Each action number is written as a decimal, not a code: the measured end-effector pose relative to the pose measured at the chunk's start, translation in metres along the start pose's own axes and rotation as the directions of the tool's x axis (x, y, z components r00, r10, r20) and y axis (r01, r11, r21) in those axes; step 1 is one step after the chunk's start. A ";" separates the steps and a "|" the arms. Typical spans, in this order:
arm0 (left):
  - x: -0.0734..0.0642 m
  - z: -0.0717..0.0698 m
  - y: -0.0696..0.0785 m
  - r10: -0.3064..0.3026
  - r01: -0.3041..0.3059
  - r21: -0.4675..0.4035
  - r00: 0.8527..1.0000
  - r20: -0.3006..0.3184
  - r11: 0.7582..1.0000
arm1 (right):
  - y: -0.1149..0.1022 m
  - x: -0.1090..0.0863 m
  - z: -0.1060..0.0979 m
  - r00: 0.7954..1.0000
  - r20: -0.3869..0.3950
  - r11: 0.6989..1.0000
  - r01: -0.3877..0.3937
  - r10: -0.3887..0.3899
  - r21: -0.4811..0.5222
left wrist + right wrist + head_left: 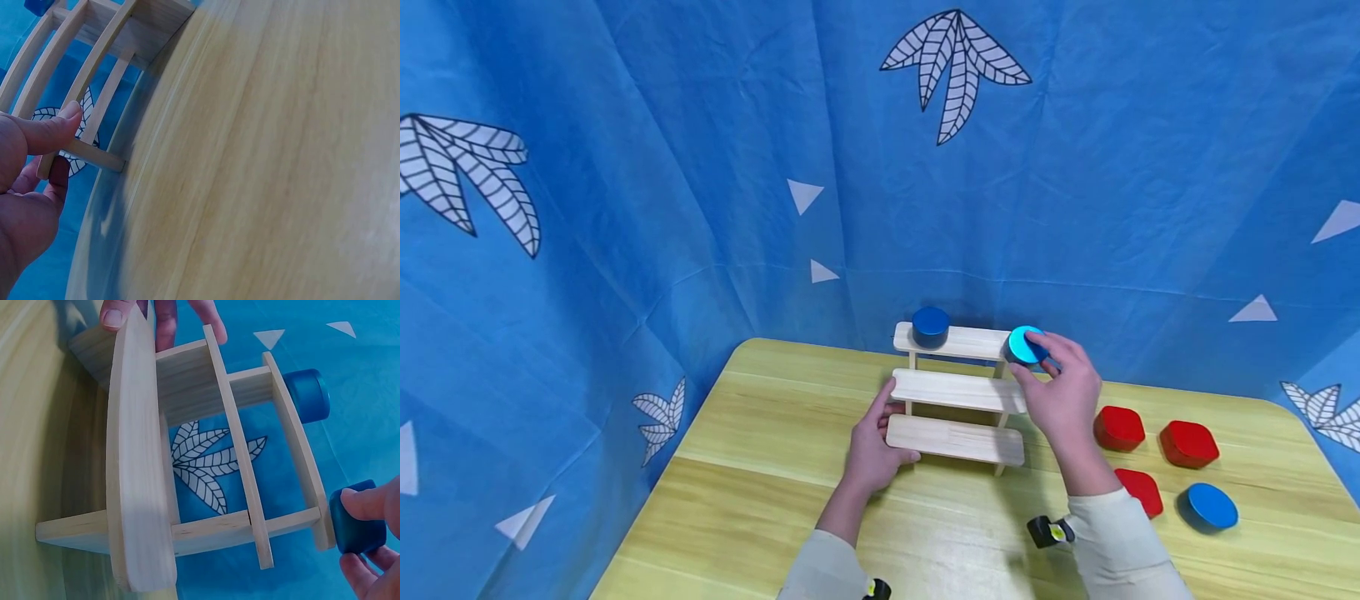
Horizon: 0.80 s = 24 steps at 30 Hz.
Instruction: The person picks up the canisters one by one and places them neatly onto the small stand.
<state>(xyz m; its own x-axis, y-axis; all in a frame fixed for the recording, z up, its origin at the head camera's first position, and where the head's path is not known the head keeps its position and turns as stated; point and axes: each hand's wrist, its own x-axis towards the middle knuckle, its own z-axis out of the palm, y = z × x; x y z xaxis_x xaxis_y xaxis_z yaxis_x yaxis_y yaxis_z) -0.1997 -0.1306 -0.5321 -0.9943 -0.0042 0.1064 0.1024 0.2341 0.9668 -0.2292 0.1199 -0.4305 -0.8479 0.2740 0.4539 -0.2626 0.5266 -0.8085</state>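
Observation:
A three-step wooden display rack [955, 390] stands near the back of the table. My left hand [874, 454] grips the left end of its lowest step, and in the left wrist view the thumb [53, 132] lies over the board with fingers beneath. My right hand [1067, 392] pinches a blue cylinder [1021, 345] at the right end of the top step. In the right wrist view this cylinder [357, 528] is against that step, between thumb and fingers. A second blue cylinder [930, 327] sits on the top step's left part.
On the table [737, 450] to the right lie three red rounded-square pieces, one a red block [1189, 443], and another blue cylinder [1207, 507]. My right forearm partly covers the nearest red piece [1139, 492]. A blue patterned cloth [910, 217] hangs close behind the rack.

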 end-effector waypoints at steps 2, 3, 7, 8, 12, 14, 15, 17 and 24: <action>0.000 0.000 0.000 -0.003 0.003 -0.008 1.000 0.000 1.000 | 0.000 0.001 0.001 1.000 0.001 1.000 0.015 -0.015 -0.004; 0.000 0.000 -0.001 -0.006 0.006 -0.012 1.000 0.000 1.000 | 0.000 0.002 0.001 1.000 0.002 1.000 0.020 -0.020 -0.006; 0.000 0.000 -0.001 -0.009 0.009 -0.016 1.000 0.002 1.000 | 0.000 0.004 0.004 1.000 0.015 1.000 0.022 -0.022 -0.006; 0.000 0.000 -0.001 -0.009 0.009 -0.017 1.000 0.002 1.000 | 0.000 0.005 0.004 1.000 0.019 1.000 0.018 -0.018 -0.008; 0.001 0.000 0.000 -0.015 0.015 -0.021 1.000 0.003 1.000 | -0.002 0.007 0.007 0.999 0.027 1.000 0.022 -0.022 -0.008; 0.000 0.000 0.000 -0.019 0.019 -0.024 1.000 0.002 1.000 | -0.003 0.008 0.008 0.999 0.031 0.999 0.030 -0.030 -0.013; 0.000 0.000 0.001 -0.020 0.020 -0.023 1.000 0.001 1.000 | -0.003 0.008 0.008 0.999 0.033 0.999 0.034 -0.034 -0.013; 0.000 0.000 0.001 -0.021 0.021 -0.024 1.000 0.001 0.999 | -0.004 0.008 0.009 0.999 0.040 0.999 0.037 -0.036 -0.012; 0.000 0.000 -0.002 0.005 -0.004 -0.036 1.000 0.013 0.999 | -0.003 0.012 0.013 0.997 0.067 0.999 0.030 -0.029 -0.013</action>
<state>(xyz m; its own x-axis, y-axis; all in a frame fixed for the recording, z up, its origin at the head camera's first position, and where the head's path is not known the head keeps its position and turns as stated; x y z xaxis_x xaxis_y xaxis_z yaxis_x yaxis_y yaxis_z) -0.2001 -0.1310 -0.5337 -0.9941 0.0097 0.1077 0.1074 0.1989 0.9741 -0.2444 0.1107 -0.4274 -0.8690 0.2040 0.4507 -0.2816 0.5450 -0.7897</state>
